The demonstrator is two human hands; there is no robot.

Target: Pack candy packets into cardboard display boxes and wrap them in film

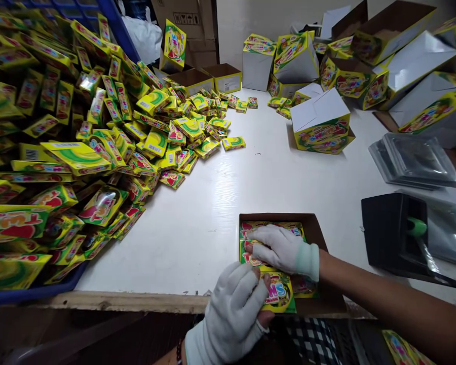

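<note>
On the white table by its front edge sits an open display carton (pixel 310 220) with a brown inside, holding flat yellow-green candy boxes (pixel 289 228) with fruit prints. My right hand (pixel 277 247), in a white glove with bare fingertips, lies over the boxes at the carton's far left, fingers stretched out. My left hand (pixel 233 306), gloved alike, grips the left side of a yellow candy box (pixel 281 293) at the carton's near end, thumb at its near edge. Part of that box is covered by the fingers, so I cannot tell whether it rests on others.
A blue crate (pixel 70 281) spills a large heap of candy boxes (pixel 110 152) across the left. Folded display cartons (pixel 321 121) stand at the back and right. A black tape dispenser (pixel 391 238) and clear plastic sleeves (pixel 414 159) lie on the right.
</note>
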